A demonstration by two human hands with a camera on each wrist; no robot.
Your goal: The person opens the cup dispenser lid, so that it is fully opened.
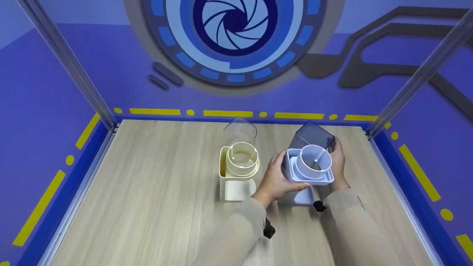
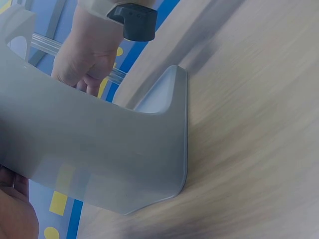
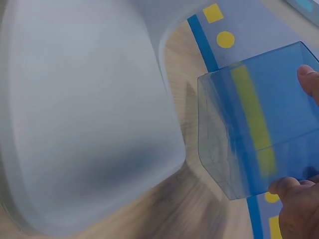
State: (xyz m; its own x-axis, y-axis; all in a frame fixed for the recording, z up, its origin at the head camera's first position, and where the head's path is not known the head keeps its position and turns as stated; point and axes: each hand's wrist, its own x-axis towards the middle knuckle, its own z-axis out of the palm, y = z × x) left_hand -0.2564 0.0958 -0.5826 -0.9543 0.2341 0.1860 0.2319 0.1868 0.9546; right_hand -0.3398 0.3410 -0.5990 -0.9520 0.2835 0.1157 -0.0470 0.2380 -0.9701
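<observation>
My left hand [image 1: 276, 179] grips the side and front rim of a pale blue plastic stand [image 1: 310, 181] with a curved body and a wide base. A round open cup [image 1: 307, 157] sits in the square tray on top. Behind it, a see-through blue-tinted box [image 1: 309, 133] is held by my right hand [image 1: 338, 162]. The right wrist view shows fingers and thumb around this box [image 3: 259, 124], with a gap between box and stand [image 3: 94, 114]. In the left wrist view the stand's curved side [image 2: 124, 144] hides part of the right hand [image 2: 89, 59].
To the left stands a similar cream stand [image 1: 223, 192] with a round cup [image 1: 242, 166] in its tray and a clear container [image 1: 240, 129] at its back. The wooden tabletop [image 1: 155, 192] is bounded by blue walls [image 1: 44, 92] and metal posts [image 1: 70, 55].
</observation>
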